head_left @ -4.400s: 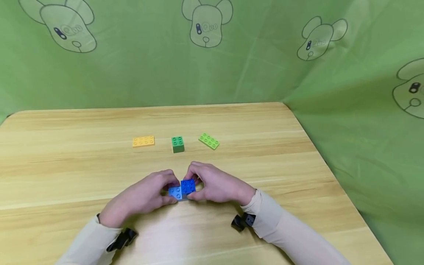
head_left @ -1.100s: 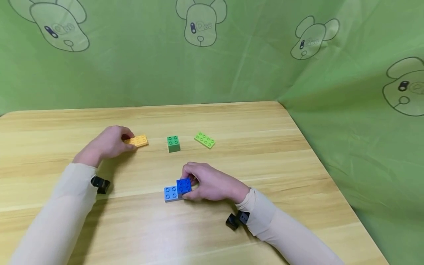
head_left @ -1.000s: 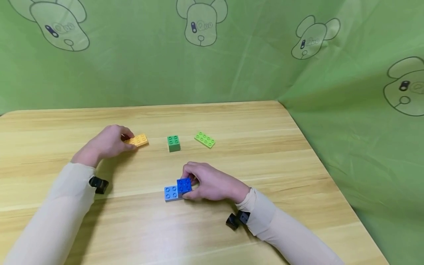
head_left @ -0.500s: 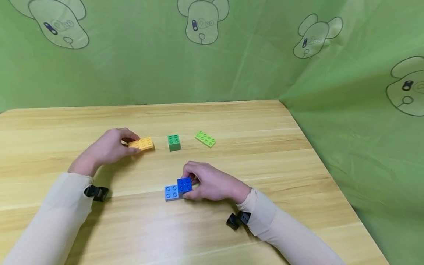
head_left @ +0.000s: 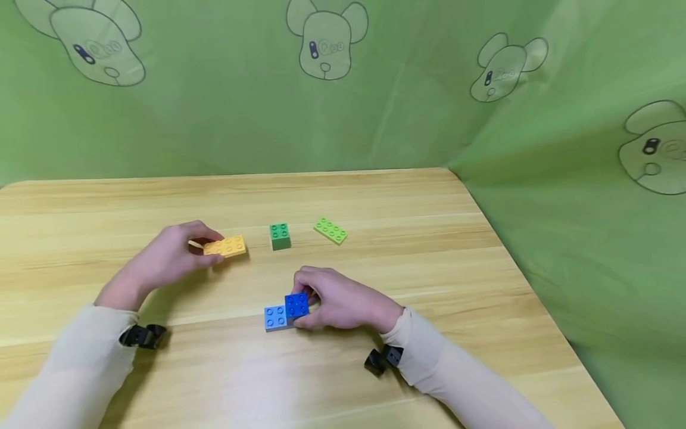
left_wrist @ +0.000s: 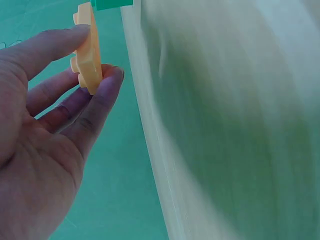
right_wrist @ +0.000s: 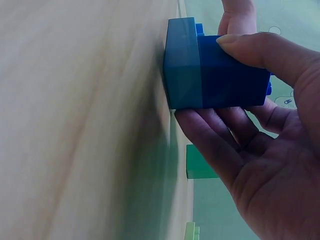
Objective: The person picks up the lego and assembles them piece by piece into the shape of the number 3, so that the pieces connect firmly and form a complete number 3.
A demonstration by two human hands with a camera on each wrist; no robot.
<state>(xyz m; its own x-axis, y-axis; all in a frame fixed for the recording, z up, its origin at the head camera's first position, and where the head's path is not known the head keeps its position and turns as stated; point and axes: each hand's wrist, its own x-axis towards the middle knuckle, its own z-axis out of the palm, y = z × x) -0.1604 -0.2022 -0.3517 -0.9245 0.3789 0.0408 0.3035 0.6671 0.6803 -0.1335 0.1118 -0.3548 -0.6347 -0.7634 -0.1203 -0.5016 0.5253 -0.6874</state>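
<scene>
Yellow brick (head_left: pixel 229 246) is pinched in the left grip (head_left: pixel 168 256) above the desk (head_left: pixel 225 381), while the right grip (head_left: pixel 342 301) pinches the dark blue brick (head_left: pixel 296 305) atop the light blue brick (head_left: pixel 276 317).

Bricks (head_left: pixel 296 305) — smooth plastic; tabletop (head_left: pixel 257 375) — glossy wood grain; backdrop (head_left: pixel 214 131), creased cloth.
</scene>
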